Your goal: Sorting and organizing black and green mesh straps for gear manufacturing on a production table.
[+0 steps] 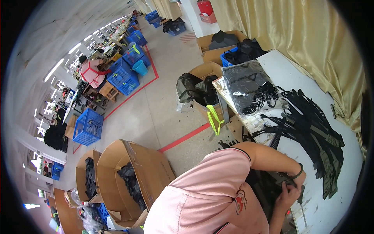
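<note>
At the near edge of a white table, my two hands are close together over a piece of black and dark-grey webbing fabric [278, 178]. My left arm reaches across from a pink sleeve, with a dark band at the wrist. My left hand [299, 180] is bent down by the fabric, its fingers mostly hidden. From below comes my right hand [287, 198], its fingers closed in a pinch on the fabric's edge. More dark fabric hangs below the table edge. Beyond my hands lies a spread pile of black mesh straps with grey panels [311, 130].
On the white table [343, 117] are a clear plastic bag of dark fabric [245, 80] and black buckles [261, 97]. Open cartons [152, 167] with black pieces stand left, another [202, 72] by the table's far end. A person [92, 73] sits across the aisle beside blue crates [122, 76].
</note>
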`<state>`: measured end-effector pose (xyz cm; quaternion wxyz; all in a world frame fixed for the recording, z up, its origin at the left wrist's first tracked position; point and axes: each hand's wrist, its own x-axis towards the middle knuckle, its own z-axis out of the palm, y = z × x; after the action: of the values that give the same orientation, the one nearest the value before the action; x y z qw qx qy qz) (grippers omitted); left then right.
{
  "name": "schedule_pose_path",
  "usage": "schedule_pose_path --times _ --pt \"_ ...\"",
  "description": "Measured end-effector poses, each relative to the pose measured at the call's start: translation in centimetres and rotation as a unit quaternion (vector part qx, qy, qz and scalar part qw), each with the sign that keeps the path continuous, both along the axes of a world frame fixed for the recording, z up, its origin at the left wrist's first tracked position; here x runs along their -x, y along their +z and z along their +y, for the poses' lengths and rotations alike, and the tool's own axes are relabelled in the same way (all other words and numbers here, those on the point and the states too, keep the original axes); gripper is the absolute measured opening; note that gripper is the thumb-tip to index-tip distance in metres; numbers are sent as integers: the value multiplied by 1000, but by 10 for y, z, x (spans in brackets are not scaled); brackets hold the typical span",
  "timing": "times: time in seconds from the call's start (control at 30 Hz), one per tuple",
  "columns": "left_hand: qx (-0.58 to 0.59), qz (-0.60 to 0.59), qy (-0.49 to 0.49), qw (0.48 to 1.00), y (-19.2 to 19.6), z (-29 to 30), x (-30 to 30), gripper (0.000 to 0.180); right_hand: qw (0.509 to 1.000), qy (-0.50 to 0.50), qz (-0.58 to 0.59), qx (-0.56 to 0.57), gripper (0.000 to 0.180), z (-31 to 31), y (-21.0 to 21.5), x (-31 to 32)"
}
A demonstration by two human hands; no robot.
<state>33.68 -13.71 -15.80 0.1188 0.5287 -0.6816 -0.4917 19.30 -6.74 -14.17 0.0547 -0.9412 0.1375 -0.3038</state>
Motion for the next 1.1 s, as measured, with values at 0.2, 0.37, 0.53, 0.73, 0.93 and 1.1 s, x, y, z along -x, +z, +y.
schedule_pose_path --times 0.2,0.37,0.53,0.73,0.93,1.1 --pt "71 125 126 982 -21 16 10 24 974 18 13 -226 29 4 38 9" --pt "119 150 153 969 -23 29 15 24 963 -210 -47 -164 36 -26 18 29" --pt "149 134 175 964 -26 42 16 34 947 -209 -43 -239 31 -37 -12 46" --pt "188 75 146 968 -27 50 16 39 911 -105 44 -396 22 -39 13 43" --pt "220 56 111 967 0 65 16 34 925 -114 45 -360 11 -43 31 42" --pt "333 6 14 943 47 89 24 18 892 -146 -65 -424 24 -52 9 51"
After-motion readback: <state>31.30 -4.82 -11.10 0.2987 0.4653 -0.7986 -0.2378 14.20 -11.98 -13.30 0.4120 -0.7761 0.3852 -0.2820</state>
